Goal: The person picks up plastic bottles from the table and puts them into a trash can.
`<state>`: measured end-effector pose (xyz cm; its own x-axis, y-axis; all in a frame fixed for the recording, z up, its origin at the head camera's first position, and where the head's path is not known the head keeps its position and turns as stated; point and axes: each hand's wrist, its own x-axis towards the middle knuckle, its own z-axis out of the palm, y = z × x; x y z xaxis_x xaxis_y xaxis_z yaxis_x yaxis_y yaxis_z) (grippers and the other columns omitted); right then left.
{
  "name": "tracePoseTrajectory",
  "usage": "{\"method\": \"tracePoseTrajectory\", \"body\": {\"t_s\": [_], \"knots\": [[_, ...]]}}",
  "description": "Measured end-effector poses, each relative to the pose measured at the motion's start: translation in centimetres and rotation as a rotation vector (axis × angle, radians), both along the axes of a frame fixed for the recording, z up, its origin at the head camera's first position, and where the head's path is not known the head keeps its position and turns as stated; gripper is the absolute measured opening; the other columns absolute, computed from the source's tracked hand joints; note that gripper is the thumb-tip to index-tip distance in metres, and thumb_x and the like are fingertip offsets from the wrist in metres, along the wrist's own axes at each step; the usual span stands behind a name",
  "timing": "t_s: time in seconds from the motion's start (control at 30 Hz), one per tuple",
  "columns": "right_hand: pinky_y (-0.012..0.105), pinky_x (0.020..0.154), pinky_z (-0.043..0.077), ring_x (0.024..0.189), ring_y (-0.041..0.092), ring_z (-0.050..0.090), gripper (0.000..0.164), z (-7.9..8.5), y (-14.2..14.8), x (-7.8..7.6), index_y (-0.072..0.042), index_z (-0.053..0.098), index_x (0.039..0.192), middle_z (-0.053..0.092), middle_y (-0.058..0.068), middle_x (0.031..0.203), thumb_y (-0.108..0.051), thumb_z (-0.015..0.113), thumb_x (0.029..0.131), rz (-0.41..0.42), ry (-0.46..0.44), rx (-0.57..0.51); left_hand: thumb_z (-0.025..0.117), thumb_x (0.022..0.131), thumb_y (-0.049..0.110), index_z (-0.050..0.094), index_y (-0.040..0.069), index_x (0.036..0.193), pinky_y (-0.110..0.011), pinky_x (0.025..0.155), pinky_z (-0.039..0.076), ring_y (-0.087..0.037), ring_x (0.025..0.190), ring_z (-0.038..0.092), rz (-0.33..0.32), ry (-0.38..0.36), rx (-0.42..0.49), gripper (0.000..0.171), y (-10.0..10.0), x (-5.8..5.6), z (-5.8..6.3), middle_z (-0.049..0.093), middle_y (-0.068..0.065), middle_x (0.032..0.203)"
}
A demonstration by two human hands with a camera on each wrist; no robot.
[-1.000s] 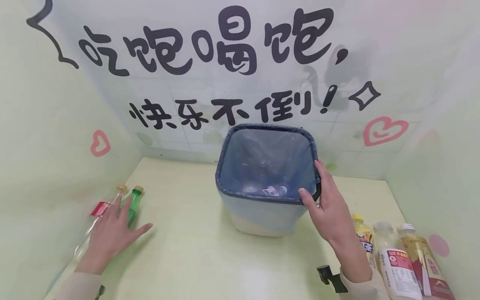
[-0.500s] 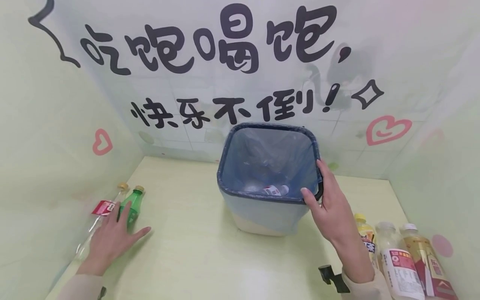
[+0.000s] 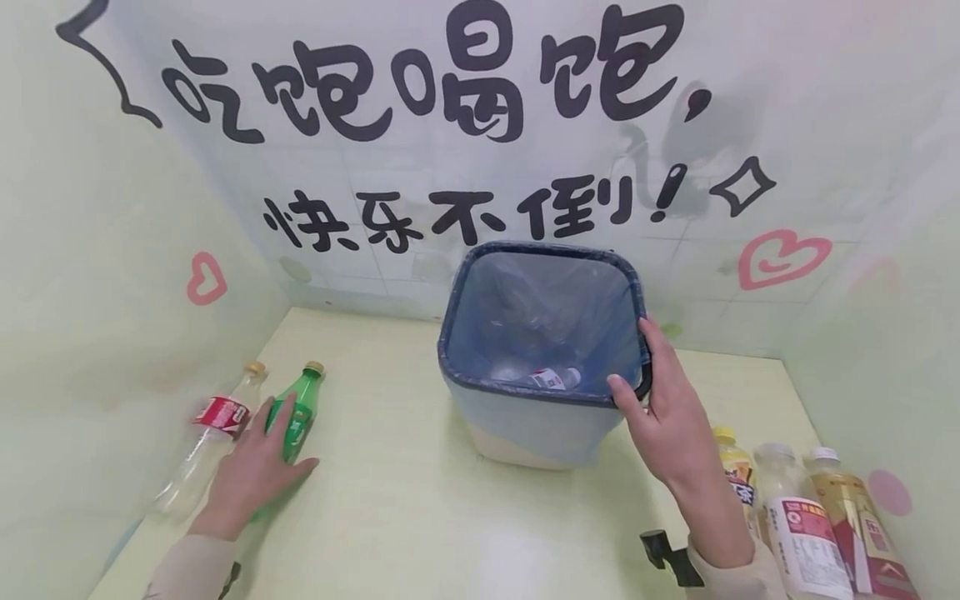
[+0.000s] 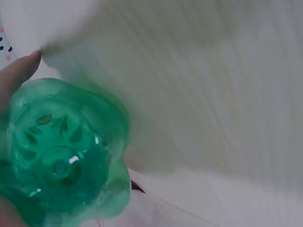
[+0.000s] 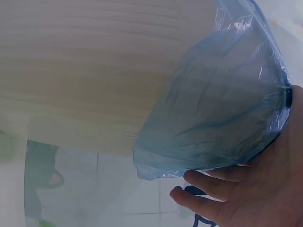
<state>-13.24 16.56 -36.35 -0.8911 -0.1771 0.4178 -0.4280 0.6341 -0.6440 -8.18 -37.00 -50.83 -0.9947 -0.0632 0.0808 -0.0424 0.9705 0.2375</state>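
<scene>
My left hand (image 3: 255, 462) grips a green plastic bottle (image 3: 306, 392) at the left of the table, thumb along its right side. In the left wrist view the lobed base of this green bottle (image 4: 61, 165) faces the camera. Beside it on the left lies a clear bottle (image 3: 221, 415) with a red label. My right hand (image 3: 671, 425) holds the right rim of a pale trash bin (image 3: 517, 442), thumb over the edge, fingers outside. A blue liner bag (image 5: 222, 109) covers the rim and hangs down the outside. Inside the bin lies a small clear bottle (image 3: 551, 379).
At the right of the table (image 3: 420, 533) lie a yellow-capped bottle (image 3: 735, 471), a white-labelled bottle (image 3: 802, 533) and a gold and red bottle (image 3: 862, 525). Printed panels enclose the table at the back (image 3: 360, 287) and on both sides.
My left hand has moved to the right with the green bottle, opening a gap from the clear bottle. The right hand stays on the bin's rim.
</scene>
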Motion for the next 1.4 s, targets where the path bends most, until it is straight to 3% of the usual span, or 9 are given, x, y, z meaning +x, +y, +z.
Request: {"method": "tracePoseTrajectory", "body": {"t_s": [0.33,0.47,0.53,0.63,0.8,0.9,1.0,1.17,1.4], "knots": [[0.059,0.110,0.030,0.145,0.037,0.029,0.074,0.2,0.1,0.0,-0.014,0.016,0.160,0.025,0.015,0.161,-0.035,0.055,0.101,0.010,-0.019,0.003,0.079,0.081,0.020,0.011,0.017,0.160,-0.070,0.065,0.049,-0.060,0.107,0.052,-0.013,0.001,0.008,0.105,0.5,-0.9,0.3,0.027,-0.036,0.147],[0.059,0.111,0.029,0.146,0.037,0.027,0.074,0.3,0.1,0.0,-0.013,0.015,0.160,0.023,0.014,0.162,-0.036,0.055,0.101,0.015,-0.028,0.008,0.081,0.080,0.019,0.014,0.016,0.160,-0.067,0.065,0.051,-0.058,0.100,0.057,-0.040,0.050,0.020,0.105,0.7,-1.6,1.4,0.031,-0.037,0.145],[0.059,0.111,0.029,0.146,0.036,0.027,0.074,0.3,0.1,0.0,-0.014,0.015,0.160,0.023,0.014,0.162,-0.036,0.054,0.101,0.013,-0.029,0.011,0.082,0.079,0.018,0.016,0.015,0.160,-0.061,0.060,0.053,-0.055,0.094,0.060,-0.077,0.089,0.029,0.104,1.1,-2.4,2.7,0.033,-0.036,0.144],[0.059,0.110,0.030,0.146,0.036,0.027,0.074,0.3,0.2,0.0,-0.014,0.015,0.160,0.023,0.013,0.162,-0.036,0.054,0.101,0.007,-0.025,0.014,0.081,0.080,0.017,0.017,0.016,0.160,-0.051,0.051,0.053,-0.053,0.090,0.060,-0.126,0.112,0.046,0.103,1.9,-3.9,6.1,0.032,-0.035,0.146],[0.059,0.109,0.031,0.146,0.036,0.028,0.073,0.2,0.2,0.0,-0.014,0.016,0.160,0.024,0.013,0.162,-0.037,0.054,0.101,-0.001,-0.019,0.016,0.079,0.082,0.018,0.015,0.022,0.161,-0.061,0.057,0.052,-0.053,0.096,0.059,-0.184,0.169,0.036,0.101,3.4,-6.3,12.7,0.029,-0.030,0.151],[0.058,0.109,0.031,0.145,0.035,0.029,0.073,0.2,0.1,-0.1,-0.014,0.017,0.160,0.024,0.012,0.162,-0.037,0.054,0.101,-0.001,-0.013,0.015,0.079,0.082,0.019,0.017,0.023,0.161,-0.063,0.063,0.051,-0.050,0.097,0.059,-0.220,0.216,0.012,0.100,4.3,-7.1,15.3,0.031,-0.028,0.151],[0.058,0.109,0.031,0.146,0.034,0.028,0.073,0.3,0.0,-0.1,-0.014,0.017,0.160,0.024,0.011,0.163,-0.037,0.054,0.101,0.000,-0.013,0.021,0.079,0.082,0.019,0.018,0.023,0.160,-0.061,0.063,0.051,-0.048,0.096,0.060,-0.252,0.222,-0.011,0.100,5.1,-7.4,16.4,0.030,-0.026,0.152],[0.058,0.109,0.031,0.146,0.034,0.028,0.074,0.2,0.0,-0.1,-0.013,0.017,0.160,0.023,0.010,0.163,-0.038,0.055,0.101,-0.002,-0.023,0.029,0.081,0.080,0.019,0.020,0.020,0.160,-0.057,0.061,0.052,-0.047,0.093,0.063,-0.289,0.221,-0.044,0.100,6.1,-7.4,17.1,0.031,-0.024,0.153],[0.058,0.110,0.031,0.146,0.033,0.028,0.074,0.2,0.2,-0.1,-0.014,0.017,0.160,0.022,0.009,0.163,-0.039,0.055,0.101,-0.014,-0.024,0.030,0.083,0.077,0.017,0.025,0.021,0.159,-0.049,0.054,0.052,-0.046,0.091,0.064,-0.338,0.311,-0.063,0.101,7.7,-7.7,19.6,0.035,-0.022,0.152]]}}
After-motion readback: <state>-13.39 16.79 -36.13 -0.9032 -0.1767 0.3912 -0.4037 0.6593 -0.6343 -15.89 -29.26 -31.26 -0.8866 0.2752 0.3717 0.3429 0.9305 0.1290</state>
